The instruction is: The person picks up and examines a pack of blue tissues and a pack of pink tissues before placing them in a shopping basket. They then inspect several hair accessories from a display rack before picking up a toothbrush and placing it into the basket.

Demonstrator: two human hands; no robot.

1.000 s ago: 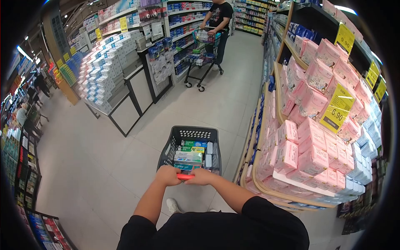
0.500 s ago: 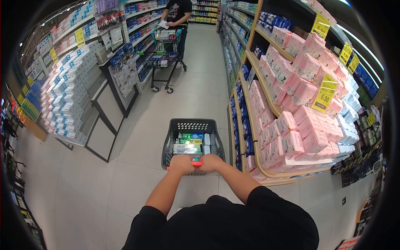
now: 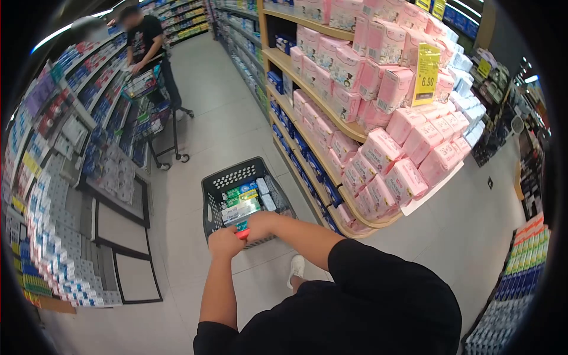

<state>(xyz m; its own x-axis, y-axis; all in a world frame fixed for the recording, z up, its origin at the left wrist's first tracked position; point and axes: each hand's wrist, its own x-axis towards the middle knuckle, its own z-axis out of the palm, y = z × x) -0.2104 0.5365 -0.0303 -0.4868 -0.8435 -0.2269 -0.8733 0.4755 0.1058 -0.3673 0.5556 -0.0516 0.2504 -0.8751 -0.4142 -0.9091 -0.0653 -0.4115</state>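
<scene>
Both of my hands are wrapped round the red handle of a dark grey shopping basket with perforated walls. My left hand grips the handle's left end, and my right hand is closed on its right part. A teal patch shows on the handle between them. Inside the basket lie green and yellow toothpaste boxes, long whitish boxes and light blue-white packs. The near end of the basket is partly hidden by my hands and right forearm.
Shelves of pink packs with a yellow price tag stand close on the right. On the left are a stack of white-and-blue boxes and framed panels. Ahead, a person stands at a shopping cart in the aisle.
My view has turned to the right and tilted. The basket, with both hands still on the handle, now appears further left and angled. A white shoe has come into view below it.
</scene>
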